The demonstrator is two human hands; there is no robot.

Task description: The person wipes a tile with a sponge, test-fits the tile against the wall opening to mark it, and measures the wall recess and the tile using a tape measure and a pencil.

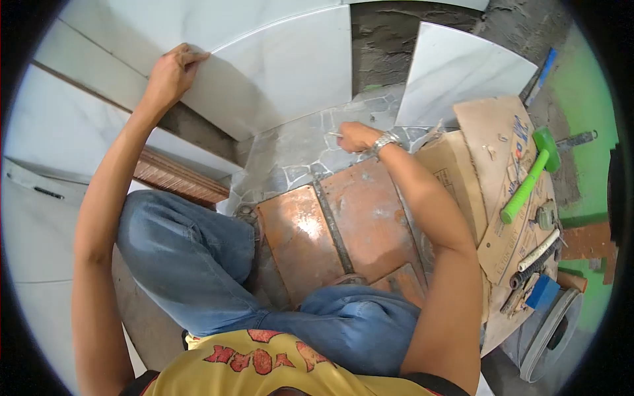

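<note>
My left hand (177, 69) is at the upper left, its fingers closed together at the seam above a large white marbled tile (284, 79); whether they pinch anything is too small to tell. My right hand (358, 136), with a watch on the wrist, is closed around a thin pale piece (335, 134) whose tip sticks out to the left. It is just above the grey stone-patterned floor (290, 155), below the white tile. Right of that tile is a strip of rough grey mortar (389, 49). A separate white tile (456, 76) leans at the upper right.
Flattened cardboard (498, 132) at the right bears a green mallet (528, 185), a blue block (543, 292) and several small tools. A round clear container (551, 336) stands at the lower right. Stacked tiles (178, 175) lie left, beside my knee. Orange floor tiles (366, 204) lie before me.
</note>
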